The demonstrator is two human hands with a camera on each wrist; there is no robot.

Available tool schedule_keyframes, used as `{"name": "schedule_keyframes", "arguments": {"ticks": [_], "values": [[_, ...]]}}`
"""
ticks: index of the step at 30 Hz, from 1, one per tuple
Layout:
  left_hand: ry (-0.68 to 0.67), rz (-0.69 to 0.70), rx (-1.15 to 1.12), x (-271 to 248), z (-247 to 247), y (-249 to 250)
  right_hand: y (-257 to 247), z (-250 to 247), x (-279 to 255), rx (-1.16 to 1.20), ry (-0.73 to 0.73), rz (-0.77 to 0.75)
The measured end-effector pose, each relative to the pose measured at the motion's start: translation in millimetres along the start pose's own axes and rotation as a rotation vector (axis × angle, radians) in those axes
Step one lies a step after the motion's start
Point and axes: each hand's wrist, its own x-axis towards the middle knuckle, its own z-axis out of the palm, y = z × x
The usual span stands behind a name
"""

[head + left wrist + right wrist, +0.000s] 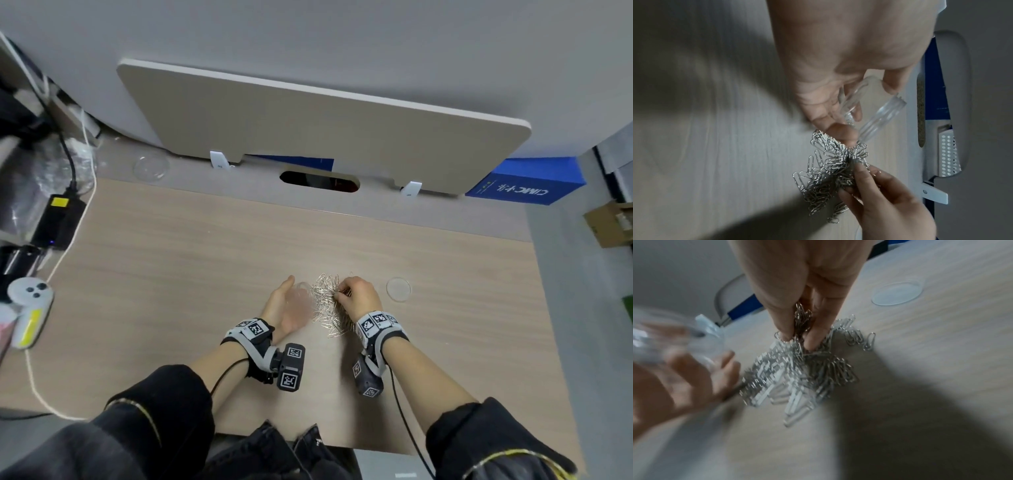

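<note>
A heap of silver paper clips (pixel 327 301) (pixel 828 172) (pixel 797 374) lies on the wooden desk (pixel 171 274). My left hand (pixel 291 301) (pixel 838 113) holds a small clear plastic container (pixel 303 296) (pixel 871 110) (pixel 674 340) tilted on its side at the heap's left edge. My right hand (pixel 349 294) (pixel 803 332) pinches a bunch of clips off the top of the heap between thumb and fingers (pixel 861 177). A clear round lid (pixel 398 288) (pixel 897 293) lies flat on the desk to the right of the right hand.
A beige divider panel (pixel 308 123) stands at the desk's back edge with a cable slot (pixel 318 181). Another clear dish (pixel 150 167) sits far left at the back. A black power adapter (pixel 60 219), cables and a white device (pixel 29 308) crowd the left edge. A blue box (pixel 520 185) is back right.
</note>
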Motion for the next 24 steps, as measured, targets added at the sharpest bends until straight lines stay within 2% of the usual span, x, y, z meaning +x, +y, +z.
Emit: {"name": "schedule_keyframes", "arguments": {"ticks": [3, 5, 9, 12, 16, 21, 24], "values": [[-0.022, -0.004, 0.003, -0.2, 6.0, 2.6, -6.8, -14.6, -3.8, 0.259, 0.029, 0.103], [-0.047, -0.009, -0.01, -0.3, 13.2, 1.8, -12.9, -25.5, -8.3, 0.341, 0.02, 0.08], [-0.117, -0.034, -0.003, -2.8, 32.0, -2.6, -28.2, -42.9, -13.8, 0.173, -0.071, -0.126], [-0.164, -0.052, -0.037, -8.8, 46.5, -5.4, -38.3, -45.6, -17.4, 0.043, -0.073, -0.209], [-0.15, -0.072, 0.005, -7.3, 49.7, -9.2, -42.6, -41.3, -22.4, 0.046, -0.046, -0.177], [-0.121, -0.062, 0.002, -0.2, 43.1, -11.3, -46.0, -41.2, -28.9, 0.111, -0.133, -0.192], [-0.111, -0.069, -0.002, 2.2, 38.1, -9.7, -44.1, -47.8, -26.6, 0.228, -0.033, -0.188]]}}
